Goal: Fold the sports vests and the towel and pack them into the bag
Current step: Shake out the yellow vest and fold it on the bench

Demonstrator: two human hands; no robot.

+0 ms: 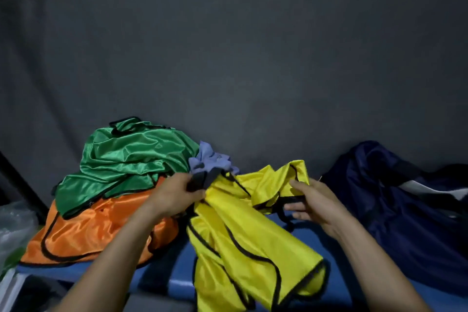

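A yellow sports vest [243,230] with black trim hangs crumpled above the blue table [177,284]. My left hand [177,195] grips its upper left part, and my right hand [314,200] holds its black-trimmed strap at the right. Behind my left hand lies a bunched lilac towel [212,159]. At the left, a green vest [126,162] is piled on an orange vest [96,230]. The dark navy bag [395,213] lies slumped at the right.
A dark grey cloth backdrop [228,45] hangs behind the table. A clear plastic bag [15,230] sits at the far left edge. The table's front edge runs near the bottom of the view.
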